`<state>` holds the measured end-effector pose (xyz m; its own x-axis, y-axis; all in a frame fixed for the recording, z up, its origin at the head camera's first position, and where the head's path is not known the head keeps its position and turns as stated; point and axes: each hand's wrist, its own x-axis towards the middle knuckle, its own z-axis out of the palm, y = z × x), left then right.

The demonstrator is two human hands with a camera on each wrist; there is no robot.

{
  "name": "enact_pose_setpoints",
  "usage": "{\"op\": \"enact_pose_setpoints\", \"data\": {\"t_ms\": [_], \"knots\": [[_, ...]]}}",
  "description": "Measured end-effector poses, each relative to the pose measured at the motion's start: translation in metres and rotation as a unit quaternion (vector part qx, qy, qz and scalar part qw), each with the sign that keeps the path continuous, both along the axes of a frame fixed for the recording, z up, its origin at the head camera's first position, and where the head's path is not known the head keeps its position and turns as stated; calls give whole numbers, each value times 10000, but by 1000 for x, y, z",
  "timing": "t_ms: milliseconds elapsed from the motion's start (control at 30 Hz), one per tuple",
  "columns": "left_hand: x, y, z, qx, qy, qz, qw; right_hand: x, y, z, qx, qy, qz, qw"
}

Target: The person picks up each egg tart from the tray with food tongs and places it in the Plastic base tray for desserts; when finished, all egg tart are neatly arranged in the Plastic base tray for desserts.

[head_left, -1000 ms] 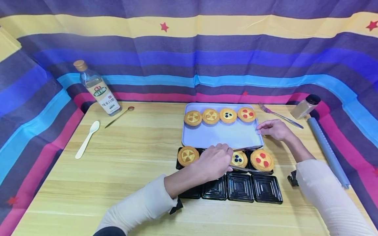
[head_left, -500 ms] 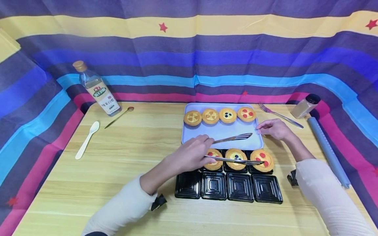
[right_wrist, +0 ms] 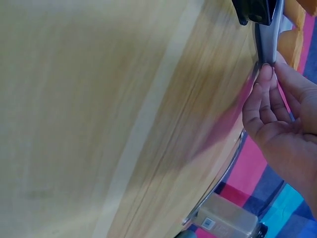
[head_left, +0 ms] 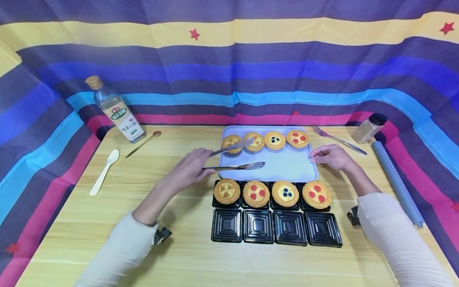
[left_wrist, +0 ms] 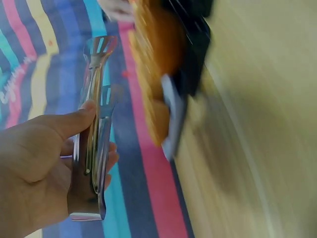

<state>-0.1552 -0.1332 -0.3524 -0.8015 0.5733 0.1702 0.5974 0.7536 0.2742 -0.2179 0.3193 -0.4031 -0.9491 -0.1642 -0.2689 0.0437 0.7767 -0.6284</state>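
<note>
My left hand (head_left: 186, 171) grips a pair of metal serving tongs (head_left: 234, 166) with slotted ends, their arms spread and nothing between them. In the head view the tongs reach over the left part of a pale lilac tray (head_left: 287, 164), overlapping the two left tarts of its back row. In the left wrist view the thumb lies along the tongs (left_wrist: 91, 134). My right hand (head_left: 332, 156) pinches the tray's right edge, as the right wrist view of the hand (right_wrist: 282, 106) also shows. A blueberry tart (head_left: 285, 194) sits in a black square container between two red-topped tarts.
More black containers (head_left: 257, 226) with stepped ridges line up in front. A fork (head_left: 338, 139), a black-capped jar (head_left: 369, 128) and a blue-grey roll (head_left: 397, 183) lie to the right. At left are a vinegar bottle (head_left: 120, 113), a thin spoon (head_left: 143, 144) and a white spoon (head_left: 104, 172).
My left hand has moved left and away from me, carrying the tongs off the blueberry tart in the front row to over the tray. The right hand has kept its place at the tray edge.
</note>
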Motion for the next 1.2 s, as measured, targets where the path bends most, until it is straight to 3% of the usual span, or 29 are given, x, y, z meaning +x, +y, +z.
{"op": "enact_pose_setpoints", "data": {"t_ms": [167,367,967,1200], "knots": [[-12,-27,-8,-212,324,294,9988,0,0,0,-61,17,4,10000],[-20,-42,-14,-338,141,647,9972,0,0,-2,-169,-11,-25,9999],[-34,-40,-13,-829,-107,1034,9911,1,0,-1,-179,0,-8,9998],[-37,-41,-13,-916,-182,918,9914,1,0,0,-230,31,7,9997]]}}
